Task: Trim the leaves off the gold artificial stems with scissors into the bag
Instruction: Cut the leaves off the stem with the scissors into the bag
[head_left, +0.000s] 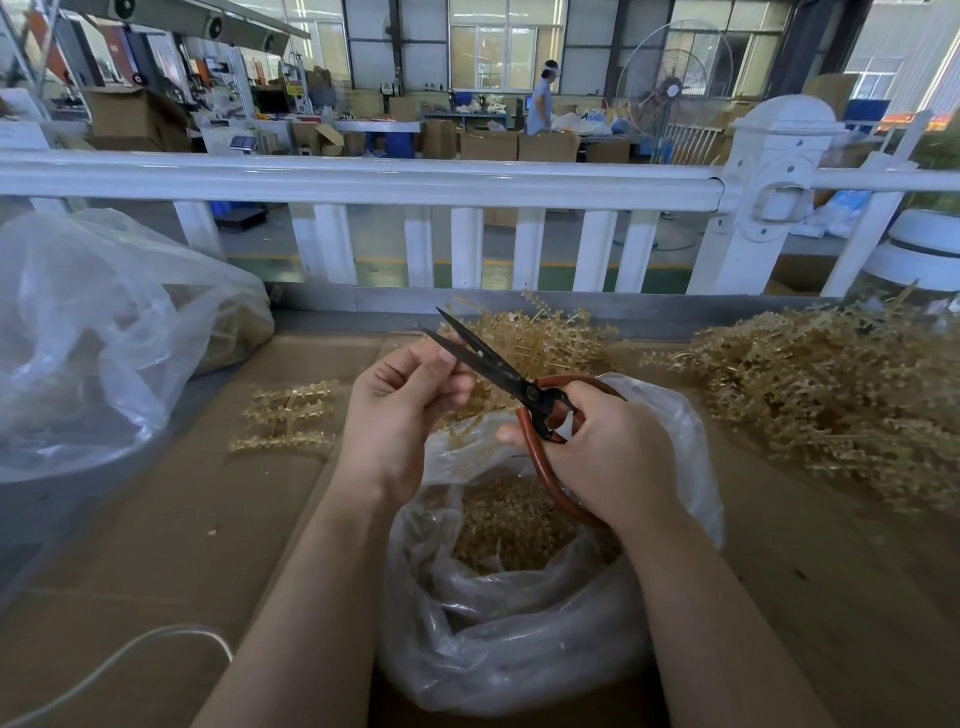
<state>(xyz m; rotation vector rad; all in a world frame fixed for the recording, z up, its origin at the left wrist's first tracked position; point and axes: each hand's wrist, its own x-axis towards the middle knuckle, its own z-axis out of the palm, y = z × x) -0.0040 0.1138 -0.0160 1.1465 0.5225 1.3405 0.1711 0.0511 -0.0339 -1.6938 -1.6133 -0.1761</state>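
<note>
Head view: the gold stem piece being trimmed is almost wholly hidden inside the left hand (410, 400), whose fingers are curled and pinched around it directly above the open mouth of the bag (545, 613). That position is presumably chosen so that cut leaves fall straight onto the clippings already lying in the bag.

The right hand (597, 447) grips the scissors (519, 389) by the red-brown handle loops, fingers closed through and around them. The dark blades stand apart, pointing up and left, with the lower blade passing just beside the left fingertips (447, 358). This suggests a cut is being lined up, not completed.

Both hands sit close together, the right slightly nearer the bag's far rim.

Supply and output are arranged outward from the bag:
- an untrimmed heap of gold stems (831, 405) lies to the right on the surface (182, 519);
- a smaller tangle (530, 338) lies just behind the hands;
- a few flat sprigs (288, 415) lie to the left;
- a large clear sack (104, 338) stands at far left.
</note>
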